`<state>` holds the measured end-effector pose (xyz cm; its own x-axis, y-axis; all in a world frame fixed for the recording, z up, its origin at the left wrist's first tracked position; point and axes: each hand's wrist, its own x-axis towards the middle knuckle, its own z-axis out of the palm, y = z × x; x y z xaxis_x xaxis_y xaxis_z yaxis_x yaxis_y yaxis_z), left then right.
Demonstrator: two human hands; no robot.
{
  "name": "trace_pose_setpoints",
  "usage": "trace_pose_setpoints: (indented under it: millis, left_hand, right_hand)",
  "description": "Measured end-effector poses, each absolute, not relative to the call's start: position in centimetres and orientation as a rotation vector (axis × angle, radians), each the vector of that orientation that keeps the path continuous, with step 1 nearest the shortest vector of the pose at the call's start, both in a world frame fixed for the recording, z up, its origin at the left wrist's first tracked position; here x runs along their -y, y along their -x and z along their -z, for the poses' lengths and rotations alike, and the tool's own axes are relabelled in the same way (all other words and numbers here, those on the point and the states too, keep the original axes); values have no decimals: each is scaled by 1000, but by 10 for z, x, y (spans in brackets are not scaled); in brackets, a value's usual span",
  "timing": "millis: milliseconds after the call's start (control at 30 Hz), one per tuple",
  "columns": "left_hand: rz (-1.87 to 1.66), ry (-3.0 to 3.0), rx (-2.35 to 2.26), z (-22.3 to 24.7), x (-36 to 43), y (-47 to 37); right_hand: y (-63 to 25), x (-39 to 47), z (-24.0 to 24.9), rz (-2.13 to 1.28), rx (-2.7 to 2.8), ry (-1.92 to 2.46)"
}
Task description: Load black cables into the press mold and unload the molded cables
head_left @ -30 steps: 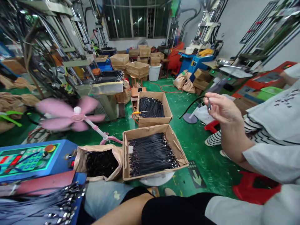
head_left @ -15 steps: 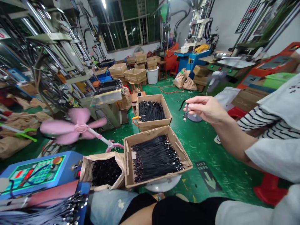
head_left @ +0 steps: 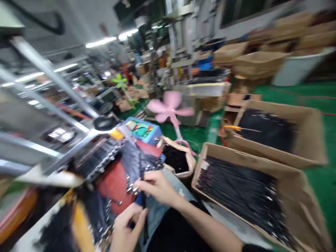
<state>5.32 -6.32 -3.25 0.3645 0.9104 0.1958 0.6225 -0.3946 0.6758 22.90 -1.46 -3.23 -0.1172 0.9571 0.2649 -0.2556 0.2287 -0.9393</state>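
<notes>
At near left, the left hand (head_left: 127,225) is half-curled; blur hides whether it grips anything. Just right of it, a cable (head_left: 145,229), thin, black and nearly straight, runs from near to the right hand (head_left: 159,189), which pinches it. Handling this one cable seems the step; the next move calls for a steady hold.

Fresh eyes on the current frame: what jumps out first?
Probably the pink fan, near the middle of the view, beyond the paper bag. Next, at right, the near cardboard box with its layer of black cables, and a second box behind it. Low in the centre, the left hand and right hand are close together by a dark strand; blur hides the exact grip.
</notes>
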Motion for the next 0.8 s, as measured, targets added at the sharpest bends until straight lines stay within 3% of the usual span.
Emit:
trace_pose_setpoints:
  millis: [367, 700, 800]
  left_hand:
    - [-1103, -1826, -1209, -13, 5, -45]
    - [-1043, -1666, -1142, -15, -18, -24]
    - [-1033, -1563, -1148, -11, -19, -13]
  right_hand:
    - [-212, 10, 61, -1223, 1548, 755]
    - [-213, -14, 61, -945, 1699, 788]
    - [-215, -25, 57, -997, 1720, 738]
